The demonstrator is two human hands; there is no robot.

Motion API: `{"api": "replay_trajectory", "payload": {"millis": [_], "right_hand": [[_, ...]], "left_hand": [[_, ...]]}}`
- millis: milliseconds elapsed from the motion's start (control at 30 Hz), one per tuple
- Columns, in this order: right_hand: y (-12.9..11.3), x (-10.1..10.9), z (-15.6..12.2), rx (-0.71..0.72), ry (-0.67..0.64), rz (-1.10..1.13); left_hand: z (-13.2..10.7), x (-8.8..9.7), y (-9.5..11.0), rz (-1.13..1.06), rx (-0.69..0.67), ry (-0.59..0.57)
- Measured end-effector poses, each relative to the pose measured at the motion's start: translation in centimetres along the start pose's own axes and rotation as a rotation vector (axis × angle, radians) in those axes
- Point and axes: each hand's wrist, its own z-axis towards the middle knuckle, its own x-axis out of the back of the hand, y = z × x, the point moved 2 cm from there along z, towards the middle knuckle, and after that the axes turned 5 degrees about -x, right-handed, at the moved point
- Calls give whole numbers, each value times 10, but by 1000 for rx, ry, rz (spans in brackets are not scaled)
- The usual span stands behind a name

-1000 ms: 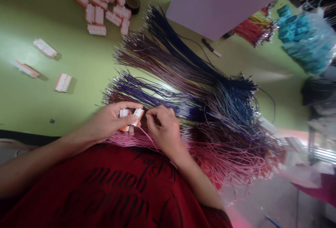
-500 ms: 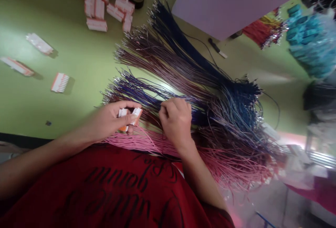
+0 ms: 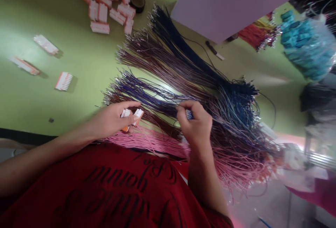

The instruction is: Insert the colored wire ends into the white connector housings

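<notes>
The left hand sits left of centre in the frame. Its thumb and fingers are pinched round a small white and orange plastic connector block, held just above the fan of thin pink wires, as it was a second ago. The right hand has moved away from the block to mid-frame, where its fingertips now pinch strands in the bundle of thin purple-blue wires spread on the green surface. A heap of matching white and orange connector blocks lies in the upper left, well apart
</notes>
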Motion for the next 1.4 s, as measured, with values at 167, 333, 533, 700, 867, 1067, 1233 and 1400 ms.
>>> {"api": "replay_trajectory", "payload": {"millis": [167, 333, 533, 700, 867, 1067, 1233, 1400], "right_hand": [[0, 38, 5, -235, 14, 164], [-58, 38, 6, -128, -91, 389], [-80, -16, 0, -189, -541, 716], [-49, -23, -3, -289, -288, 454], [-47, -23, -8, -225, -219, 394], [-54, -15, -14, -28, -142, 280], [-61, -12, -16, 96, -132, 84], [-59, -21, -16, 103, -116, -39]], "left_hand": [[-1, -1, 2, 2, -6, 35], [-1, -11, 6, 62, -107, -33], [7, -15, 7, -145, -176, 21], [12, -9, 3, -250, -127, 21], [13, -6, 1, -268, -108, 5], [13, -6, 2, -277, -99, 0], [12, -6, 4, -295, -88, 1], [11, -6, 5, -313, -54, -13]]}}
